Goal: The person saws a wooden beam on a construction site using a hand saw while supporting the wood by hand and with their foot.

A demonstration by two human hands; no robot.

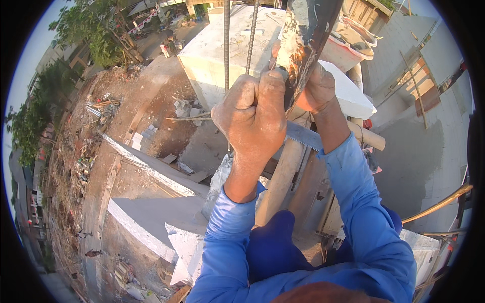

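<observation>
Board (305,35), long, dark and mortar-spattered, held nearly upright above a concrete column top, leaning away toward the upper edge of the view. Gripped low down by both hands, probably to steady its length against the height. Left hand (252,113) closed into a tight fist, fingers (262,91) wrapped fully round the near edge of the board, knuckles up, nothing of the palm showing. Right hand (318,88) clamped on the far side, mostly hidden behind the board, fingers curled shut on it as far as could be told. Both forearms in blue sleeves (353,202) raised from the lower edge, elbows bent, hands close together and almost touching, seemingly to share the load and keep the board from twisting.

Saw blade (303,135) with fine teeth lay crosswise just under the hands, between the wrists; what held it could not be told. Two ribbed rebar rods (226,45) stood upright just beside the left hand, rising out of the concrete. Pale timber prop (283,177) slanted below. White flat roof (222,45) sat beyond, and far below a rubble-strewn dirt yard (101,141) with trees (91,35) at the upper left.
</observation>
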